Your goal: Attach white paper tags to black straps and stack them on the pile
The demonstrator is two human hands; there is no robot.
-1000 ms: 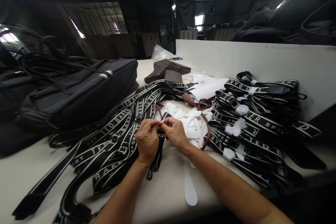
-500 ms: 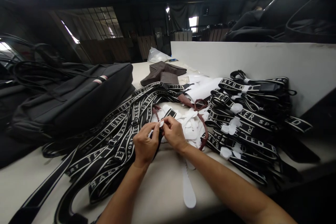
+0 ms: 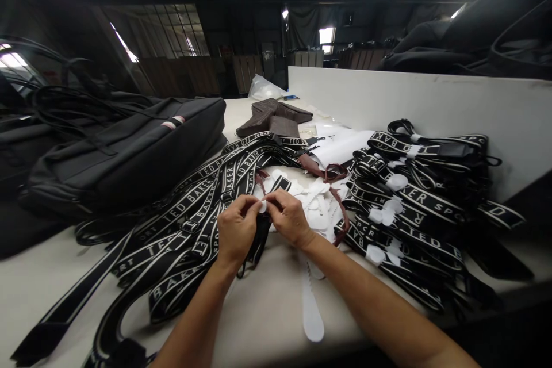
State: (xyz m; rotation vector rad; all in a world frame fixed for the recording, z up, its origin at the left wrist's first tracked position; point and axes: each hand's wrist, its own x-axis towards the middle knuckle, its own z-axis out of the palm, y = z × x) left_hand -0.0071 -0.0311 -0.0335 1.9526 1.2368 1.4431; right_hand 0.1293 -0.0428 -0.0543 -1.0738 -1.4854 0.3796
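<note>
My left hand (image 3: 236,229) and my right hand (image 3: 288,217) meet near the middle of the table. Between their fingertips is a small white tab (image 3: 262,206), pinched from both sides. A folded black strap (image 3: 259,236) hangs just below the fingers, and its striped end (image 3: 281,183) sticks up behind them. White toothed tabs (image 3: 317,204) lie in a loose pile behind and right of my right hand. To the left spreads a heap of black lettered straps (image 3: 194,201). Bundled straps (image 3: 414,201) with white tabs round them lie on the right.
A black bag (image 3: 129,149) stands at the left. Brown folded pieces (image 3: 273,117) and a clear plastic bag (image 3: 265,87) lie at the back. A white panel (image 3: 409,98) rises behind the bundles. One long white tab (image 3: 311,313) lies near the front edge.
The white tab between my fingertips has shifted slightly left and down. More of the black strap shows hanging below my fingers. The whole view has moved a little.
</note>
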